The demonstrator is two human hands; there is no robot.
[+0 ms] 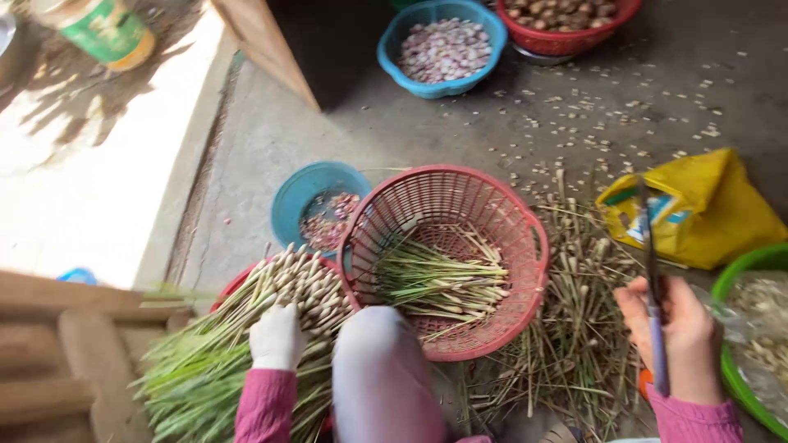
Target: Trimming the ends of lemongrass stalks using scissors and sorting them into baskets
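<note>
I see my left hand (pixel 277 336), in a white glove, resting palm down on a big bundle of lemongrass stalks (pixel 246 336) that lies across a red basin (pixel 238 283); the fingers are spread flat over the pale root ends, and I cannot tell whether they grip any single stalk. Most of that basin is hidden under the bundle, so only a sliver of its rim shows. My right hand (pixel 677 340), bare, is closed around the handle of a knife (pixel 652 287) whose blade points up and away from me; motion blur smears the blade, so its edge is hard to make out.

Between the hands, my knee (pixel 382 369) covers the near rim of a red mesh basket (pixel 501 213), which holds a small pile of trimmed stalks (pixel 439 279). Just left of and behind it, a blue bowl (pixel 300 193) holds small purplish bulbs, partly blocked by the basket wall. Cut-off leaves and stems (pixel 574 320) litter the floor to the right of the basket. Further right lies a yellow bag (pixel 714 205), and a green tub (pixel 739 279) is cut off by the frame edge. At the far side, a second blue bowl (pixel 394 41) and another red basket (pixel 566 41) are cropped at the top.
</note>
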